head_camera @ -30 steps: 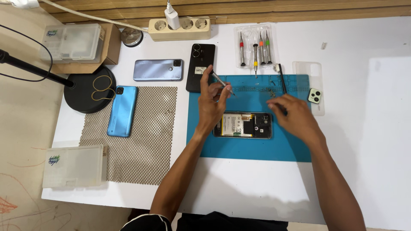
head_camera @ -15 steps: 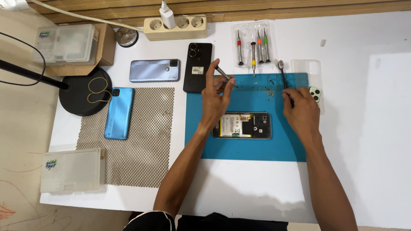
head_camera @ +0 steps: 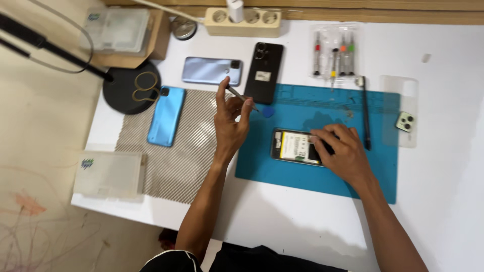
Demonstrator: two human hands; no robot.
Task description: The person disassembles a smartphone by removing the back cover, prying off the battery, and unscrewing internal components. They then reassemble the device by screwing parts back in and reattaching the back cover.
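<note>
Opened phone (head_camera: 297,147) on blue mat (head_camera: 322,174), white table (head_camera: 443,201), beige floor (head_camera: 35,201).

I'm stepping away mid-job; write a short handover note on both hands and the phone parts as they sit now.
Left hand: raised above the mat's left edge, pinching a thin metal tool.
Right hand: resting on the opened phone, fingers over its right half.
Opened phone lies on the blue mat, back cover off, insides exposed. Small blue pick on the mat above it. Screwdriver set and a long black tool nearby.
Done: phone opened. Left: the inside work; its stage is not visible.
</note>
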